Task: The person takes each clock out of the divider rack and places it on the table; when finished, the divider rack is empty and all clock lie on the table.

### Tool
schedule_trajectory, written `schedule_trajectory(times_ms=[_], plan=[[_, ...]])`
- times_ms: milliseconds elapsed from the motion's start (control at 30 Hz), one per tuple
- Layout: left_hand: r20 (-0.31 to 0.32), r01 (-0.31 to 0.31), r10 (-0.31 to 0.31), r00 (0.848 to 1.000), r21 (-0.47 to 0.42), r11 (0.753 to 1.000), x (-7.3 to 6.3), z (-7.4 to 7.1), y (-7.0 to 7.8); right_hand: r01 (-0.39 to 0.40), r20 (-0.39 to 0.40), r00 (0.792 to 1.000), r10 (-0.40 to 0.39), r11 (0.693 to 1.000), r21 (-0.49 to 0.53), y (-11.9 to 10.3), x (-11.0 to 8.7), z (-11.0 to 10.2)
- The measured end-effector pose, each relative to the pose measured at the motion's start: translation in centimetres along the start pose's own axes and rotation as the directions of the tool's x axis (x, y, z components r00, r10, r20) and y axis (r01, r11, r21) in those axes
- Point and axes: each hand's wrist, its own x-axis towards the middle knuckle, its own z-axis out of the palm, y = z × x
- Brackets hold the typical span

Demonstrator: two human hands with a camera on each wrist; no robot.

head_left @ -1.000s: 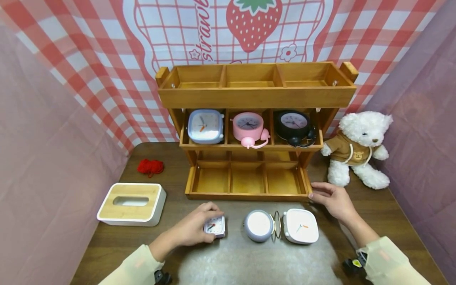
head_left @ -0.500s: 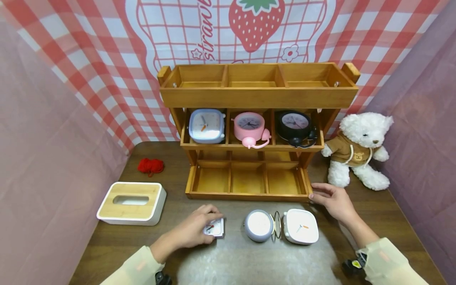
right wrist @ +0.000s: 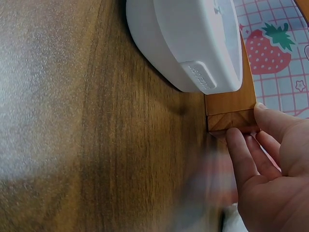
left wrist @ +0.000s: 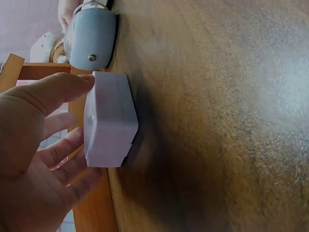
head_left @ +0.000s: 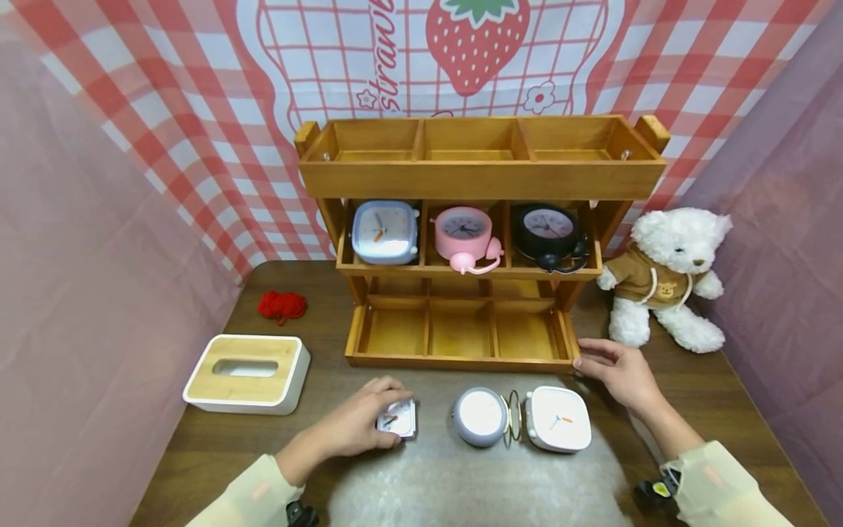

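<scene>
My left hand (head_left: 361, 421) holds a small, square, pale alarm clock (head_left: 398, 420) low over the table, its thumb and fingers on opposite sides. In the left wrist view the thumb presses one edge of the clock's pale casing (left wrist: 110, 121). With its fingertips my right hand (head_left: 622, 373) grips the front right corner of the wooden shelf (head_left: 461, 364); the right wrist view has thumb and fingers around that wooden corner (right wrist: 231, 121). Between the hands lie a round grey-blue alarm clock (head_left: 481, 417) with metal rings and a white square alarm clock (head_left: 558, 419), both face up.
On the middle tier sit a blue clock (head_left: 385, 233), a pink clock (head_left: 464, 233) and a black clock (head_left: 549, 233). At left are a tissue box (head_left: 290, 380) and red yarn (head_left: 282, 305). A white teddy bear (head_left: 665, 282) sits right of the shelf.
The head view has shifted slightly. The small clock's tilt in my left hand varies a little; my right hand stays at the shelf corner.
</scene>
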Motion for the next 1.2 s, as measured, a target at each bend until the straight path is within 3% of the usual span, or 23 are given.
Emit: schedule_trajectory(times_ms=[100,167,267,400,667,867,1100,1200], plan=[[-0.051,0.002,-0.002,0.999,-0.005,1.0,0.1,-0.5,0.4,0.001,0.001,1.0,-0.001,1.0,-0.002,0.1,0.0,0.0],[-0.118,-0.004,0.003,0.993,-0.006,1.0,0.2,-1.1,0.7,0.004,-0.001,1.0,-0.004,1.0,-0.002,0.1,0.0,0.0],[-0.256,-0.014,0.01,0.967,-0.012,1.0,0.5,-2.4,1.3,0.012,-0.004,1.0,-0.012,1.0,0.001,0.1,0.0,0.0],[-0.426,0.004,-0.025,0.904,-0.05,0.999,1.1,-4.4,2.1,0.017,-0.004,1.0,-0.017,1.0,0.009,0.1,0.1,0.1],[-0.64,0.014,-0.089,0.763,-0.121,0.993,3.3,-7.8,4.2,0.015,-0.013,1.0,-0.015,1.0,-0.014,-0.1,0.0,-0.2],[-0.711,0.065,-0.133,0.691,-0.122,0.99,5.4,-9.2,5.3,0.013,-0.006,1.0,-0.013,1.0,0.009,0.0,0.0,-0.1],[-0.791,0.121,-0.199,0.579,-0.158,0.98,7.7,-10.0,5.7,0.014,-0.009,1.0,-0.014,0.999,0.032,0.2,-0.1,0.1],[-0.804,0.161,-0.239,0.544,-0.18,0.971,8.3,-10.2,5.5,0.012,-0.009,1.0,-0.011,0.999,0.043,0.1,-0.1,0.2]])
